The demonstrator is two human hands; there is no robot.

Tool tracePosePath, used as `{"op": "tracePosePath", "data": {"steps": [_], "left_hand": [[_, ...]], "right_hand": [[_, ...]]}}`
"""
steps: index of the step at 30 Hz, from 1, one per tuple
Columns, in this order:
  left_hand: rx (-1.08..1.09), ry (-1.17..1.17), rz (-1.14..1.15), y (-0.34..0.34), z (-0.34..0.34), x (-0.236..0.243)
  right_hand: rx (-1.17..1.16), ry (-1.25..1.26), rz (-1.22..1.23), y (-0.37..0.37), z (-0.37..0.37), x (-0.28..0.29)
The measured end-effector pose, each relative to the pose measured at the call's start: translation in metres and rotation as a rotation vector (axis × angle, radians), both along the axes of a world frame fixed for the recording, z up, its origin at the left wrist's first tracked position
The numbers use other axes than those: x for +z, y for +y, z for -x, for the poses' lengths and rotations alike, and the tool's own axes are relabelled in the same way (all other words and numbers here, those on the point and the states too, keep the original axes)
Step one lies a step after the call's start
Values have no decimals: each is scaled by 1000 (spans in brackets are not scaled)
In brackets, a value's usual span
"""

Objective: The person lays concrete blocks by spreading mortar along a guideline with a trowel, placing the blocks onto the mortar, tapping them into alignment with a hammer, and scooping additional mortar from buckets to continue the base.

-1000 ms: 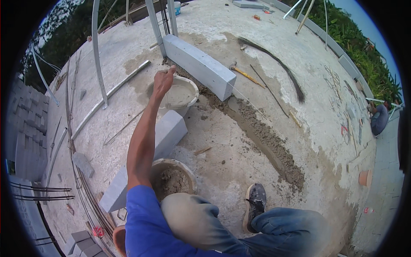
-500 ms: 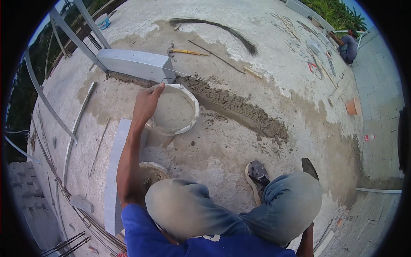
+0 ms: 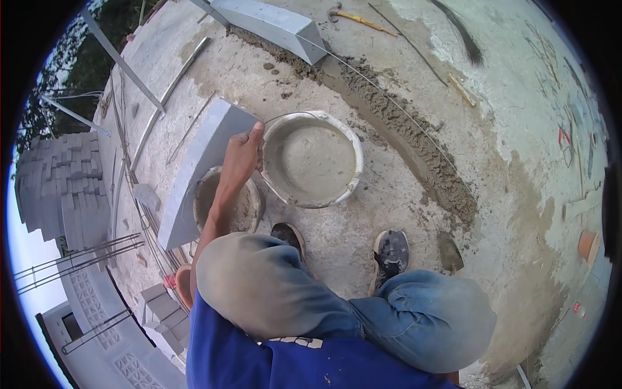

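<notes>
My left hand (image 3: pixel 246 149) is closed on the near-left rim and wire handle of a bucket of wet grey mortar (image 3: pixel 314 159). Just left of it lies a long light grey block (image 3: pixel 194 168), beside a second bucket (image 3: pixel 227 207) of mortar. Right of the held bucket runs a strip of spread mortar (image 3: pixel 408 142) with a string over it, ending at a standing block (image 3: pixel 272 23). A trowel blade (image 3: pixel 450 253) shows past my right knee; my right hand is hidden behind that knee, so I cannot tell what it holds.
Stacked grey blocks (image 3: pixel 61 185) and more blocks (image 3: pixel 162 311) are on the left, with rebar (image 3: pixel 91 249) and metal rails (image 3: pixel 126 65). A hammer (image 3: pixel 363 18), wood scrap (image 3: pixel 463 91), dark fibre bundle (image 3: pixel 460 29) and terracotta pot (image 3: pixel 588 245) lie about the concrete floor.
My left hand has drawn the bucket nearer and rightward, beside the spread mortar. The trowel blade now shows by my right knee. The view has tilted, and the other person has left it.
</notes>
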State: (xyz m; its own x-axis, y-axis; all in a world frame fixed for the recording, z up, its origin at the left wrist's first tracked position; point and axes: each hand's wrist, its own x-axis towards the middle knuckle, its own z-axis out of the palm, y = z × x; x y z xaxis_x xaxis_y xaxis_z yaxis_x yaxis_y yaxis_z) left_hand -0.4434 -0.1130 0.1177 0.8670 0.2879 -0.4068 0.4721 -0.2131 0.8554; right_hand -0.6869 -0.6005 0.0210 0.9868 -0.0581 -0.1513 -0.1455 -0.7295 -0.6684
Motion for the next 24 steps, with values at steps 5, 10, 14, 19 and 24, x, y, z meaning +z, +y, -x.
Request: {"op": "tracePosePath", "data": {"steps": [5,10,14,19,24], "left_hand": [[-69,-102,-738,31,24,-19],[91,-46,-866,67,80,9],[116,121,-1176,59,148,12],[331,27,-1279,64,246,-47],[693,-177,-261,53,300,13]], "right_hand": [[250,-56,-80,11,-74,-1],[626,-242,-6,102,-193,59],[893,-331,399,196,-258,76],[1121,-403,412,287,-255,-8],[986,-148,252,231,-267,63]]}}
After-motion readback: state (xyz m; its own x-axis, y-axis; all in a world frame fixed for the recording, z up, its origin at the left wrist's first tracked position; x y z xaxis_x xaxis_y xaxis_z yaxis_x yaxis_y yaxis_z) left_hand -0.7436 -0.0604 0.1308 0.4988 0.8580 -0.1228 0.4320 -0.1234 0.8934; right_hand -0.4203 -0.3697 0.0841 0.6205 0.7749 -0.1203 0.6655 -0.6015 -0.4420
